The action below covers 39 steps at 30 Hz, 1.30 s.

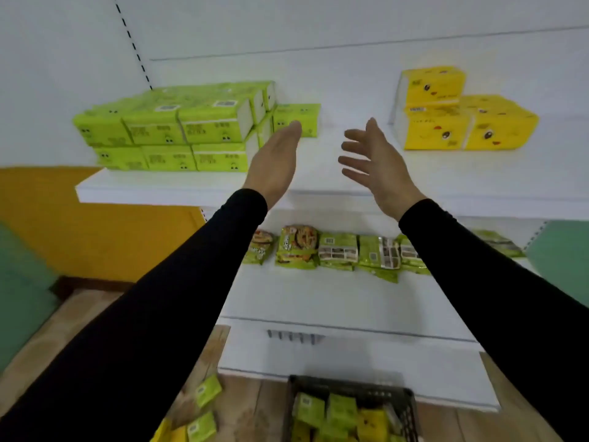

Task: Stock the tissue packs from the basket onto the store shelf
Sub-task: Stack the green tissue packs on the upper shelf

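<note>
**Two empty hands over the shelf**

Two stacks of plastic-wrapped tissue packs are sitting on the white upper store shelf (191, 189): lime-green packs (178, 129) at left, yellow packs (459, 119) at right. More packs are lying in the dark wire basket (347, 406) on the floor. The left hand (274, 164) and right hand (376, 164) are hovering between the stacks, fingers straight, holding nothing.
</note>
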### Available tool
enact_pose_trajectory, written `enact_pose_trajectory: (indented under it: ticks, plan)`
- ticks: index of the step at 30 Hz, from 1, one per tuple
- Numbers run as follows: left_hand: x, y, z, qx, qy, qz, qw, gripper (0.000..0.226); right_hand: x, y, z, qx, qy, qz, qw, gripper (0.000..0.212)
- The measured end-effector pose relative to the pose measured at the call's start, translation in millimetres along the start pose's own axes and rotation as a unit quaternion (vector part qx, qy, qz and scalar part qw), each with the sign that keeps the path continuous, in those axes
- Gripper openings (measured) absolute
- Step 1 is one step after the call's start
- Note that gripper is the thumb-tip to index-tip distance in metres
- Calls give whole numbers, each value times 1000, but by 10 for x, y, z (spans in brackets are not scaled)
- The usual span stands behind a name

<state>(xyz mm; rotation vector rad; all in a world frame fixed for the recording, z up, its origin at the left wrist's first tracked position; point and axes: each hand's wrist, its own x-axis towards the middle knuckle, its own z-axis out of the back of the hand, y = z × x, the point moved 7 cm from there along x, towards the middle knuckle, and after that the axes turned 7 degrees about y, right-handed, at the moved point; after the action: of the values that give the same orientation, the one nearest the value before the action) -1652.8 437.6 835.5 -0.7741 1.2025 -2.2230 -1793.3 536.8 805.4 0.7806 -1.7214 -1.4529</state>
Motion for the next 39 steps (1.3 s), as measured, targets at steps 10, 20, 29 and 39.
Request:
enact_pose_trajectory:
  ticks: [10,20,29,39]
  plan:
    - [-1287,979,-94,-65,37,67,995,44,-1261,-994,-258,-58,-36,-99,993,44]
    - [-2358,2372,-921,-48,217,240,945,50,-2656,-2831,71,-143,-37,-330,932,52]
    - [-2585,3515,-3012,71,380,307,870,44,-3735,-5001,1132,46,-188,-506,840,34]
    - [-3471,5769,-5703,124,492,366,780,61,-4670,-7767,1797,246,-334,-570,709,58]
